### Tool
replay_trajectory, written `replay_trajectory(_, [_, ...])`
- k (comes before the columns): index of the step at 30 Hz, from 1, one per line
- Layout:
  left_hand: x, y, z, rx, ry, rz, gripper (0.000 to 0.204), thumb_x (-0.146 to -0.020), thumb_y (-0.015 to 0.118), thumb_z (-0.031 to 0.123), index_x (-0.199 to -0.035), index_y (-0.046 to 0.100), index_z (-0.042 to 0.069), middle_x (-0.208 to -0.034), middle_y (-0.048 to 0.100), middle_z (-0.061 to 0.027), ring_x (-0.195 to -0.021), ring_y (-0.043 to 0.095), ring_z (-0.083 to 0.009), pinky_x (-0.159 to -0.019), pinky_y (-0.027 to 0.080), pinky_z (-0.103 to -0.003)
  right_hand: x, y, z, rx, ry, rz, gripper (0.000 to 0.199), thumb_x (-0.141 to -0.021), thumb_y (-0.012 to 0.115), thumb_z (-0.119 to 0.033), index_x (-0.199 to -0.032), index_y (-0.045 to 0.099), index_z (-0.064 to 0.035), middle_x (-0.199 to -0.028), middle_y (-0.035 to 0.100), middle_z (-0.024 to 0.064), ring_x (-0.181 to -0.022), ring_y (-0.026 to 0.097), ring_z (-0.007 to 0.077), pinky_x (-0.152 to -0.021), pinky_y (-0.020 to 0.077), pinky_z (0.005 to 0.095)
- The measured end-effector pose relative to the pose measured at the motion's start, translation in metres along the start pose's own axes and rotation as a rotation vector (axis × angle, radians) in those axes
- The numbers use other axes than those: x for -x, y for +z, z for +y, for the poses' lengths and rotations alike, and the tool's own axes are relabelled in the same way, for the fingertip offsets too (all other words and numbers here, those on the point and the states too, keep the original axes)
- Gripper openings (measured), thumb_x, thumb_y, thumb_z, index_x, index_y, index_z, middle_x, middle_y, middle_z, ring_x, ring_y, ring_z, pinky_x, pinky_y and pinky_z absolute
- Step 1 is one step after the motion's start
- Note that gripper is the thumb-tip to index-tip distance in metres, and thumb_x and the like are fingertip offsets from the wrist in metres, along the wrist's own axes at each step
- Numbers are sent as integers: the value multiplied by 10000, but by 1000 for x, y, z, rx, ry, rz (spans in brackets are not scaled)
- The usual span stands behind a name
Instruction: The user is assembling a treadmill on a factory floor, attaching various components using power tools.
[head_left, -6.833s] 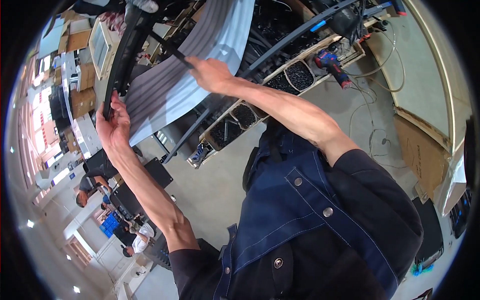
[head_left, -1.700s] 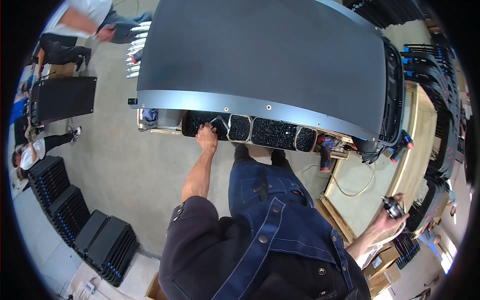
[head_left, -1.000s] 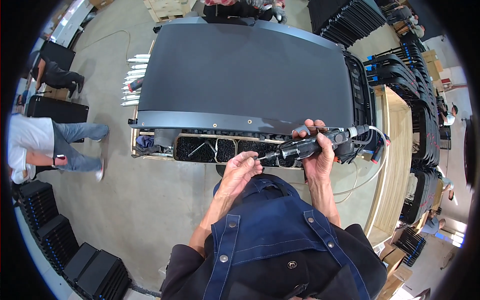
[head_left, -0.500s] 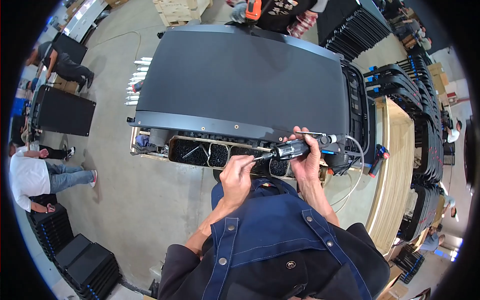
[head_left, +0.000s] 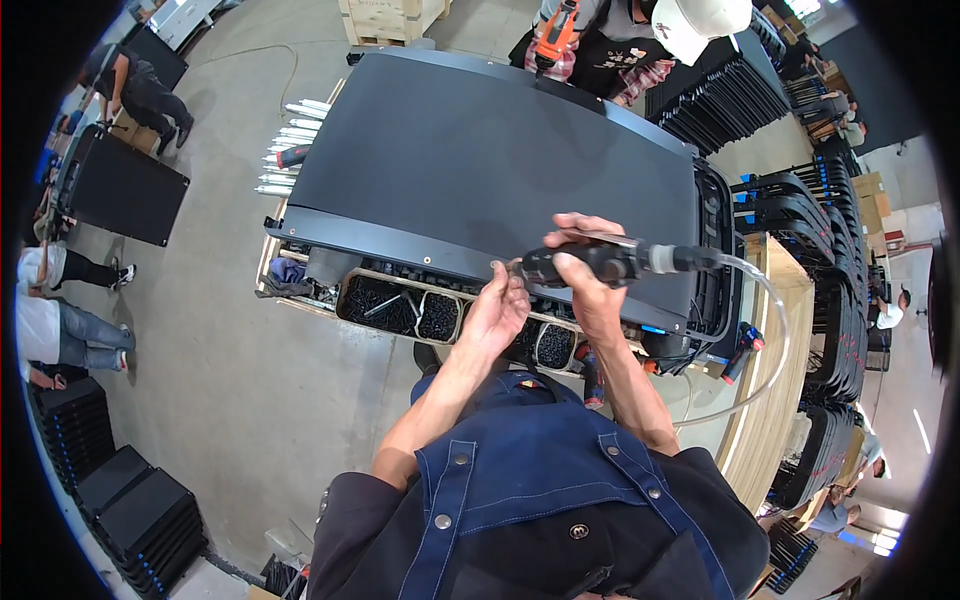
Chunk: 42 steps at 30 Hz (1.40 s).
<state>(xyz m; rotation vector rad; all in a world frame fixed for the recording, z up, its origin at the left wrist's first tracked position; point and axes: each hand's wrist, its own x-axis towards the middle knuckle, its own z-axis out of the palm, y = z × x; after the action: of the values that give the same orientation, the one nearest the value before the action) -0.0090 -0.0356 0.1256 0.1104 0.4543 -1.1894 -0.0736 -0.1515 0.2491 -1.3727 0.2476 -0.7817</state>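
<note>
My right hand [head_left: 598, 302] is wrapped round a dark air screwdriver [head_left: 590, 264], held nearly level with its bit end pointing left. A clear hose [head_left: 782, 335] runs from its right end and curves down. My left hand [head_left: 494, 316] is at the bit end, thumb and fingers pinched together; whatever they hold is too small or hidden to make out. Both hands are over the near edge of a large dark grey panel [head_left: 470, 150] with small holes along its rim. Below that edge, partly under my hands, black screws fill several bins [head_left: 438, 316].
Across the panel, a person in a white cap [head_left: 700, 25] holds an orange power driver [head_left: 555, 40]. A red-and-black driver [head_left: 592, 375] hangs below the bins, another [head_left: 743, 352] to the right. A wooden crate [head_left: 775, 340] stands at right; stacked black panels [head_left: 150, 510] at lower left.
Both hands and the screwdriver have risen from over the screw bins to the panel's near edge. The person opposite leans in, with the orange driver now against the far edge.
</note>
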Motion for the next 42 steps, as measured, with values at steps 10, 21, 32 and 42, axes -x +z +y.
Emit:
replay_trajectory(10, [-13, 17, 6, -1, 17, 223, 336, -1048, 556, 416, -1051, 627, 88, -789, 565, 23, -668, 544, -99, -589, 491, -223, -59, 50, 2, 273, 161, 32, 348, -826, 733, 11, -1160, 633, 13, -1112, 715, 110, -881, 678, 121, -770, 571, 285])
replay_trajectory(21, [40, -7, 79, -824, 593, 594, 525, -1010, 605, 488, -1122, 592, -24, -954, 634, -95, -840, 663, -168, -752, 583, -322, -52, 46, 30, 131, 121, -505, 403, -743, 697, 109, -1110, 597, -25, -1095, 647, 157, -1006, 670, 245, -900, 581, 401])
replay_trajectory(32, [24, -32, 99, -846, 771, 493, 434, -975, 695, 400, -976, 614, -27, -860, 642, -64, -741, 632, -133, -750, 583, -297, -59, 50, 28, 300, 161, -411, 450, -794, 686, 54, -1218, 567, -42, -1190, 673, 158, -1088, 682, 280, -1005, 526, 427])
replay_trajectory(42, [26, -34, 99, -864, 797, 514, 456, -1005, 637, 413, -1016, 622, -43, -911, 662, -84, -764, 658, -148, -727, 583, -297, -16, 39, 39, 111, 60, -122, 470, -827, 751, -6, -1237, 525, -53, -1282, 631, 197, -1162, 654, 320, -1059, 503, 467])
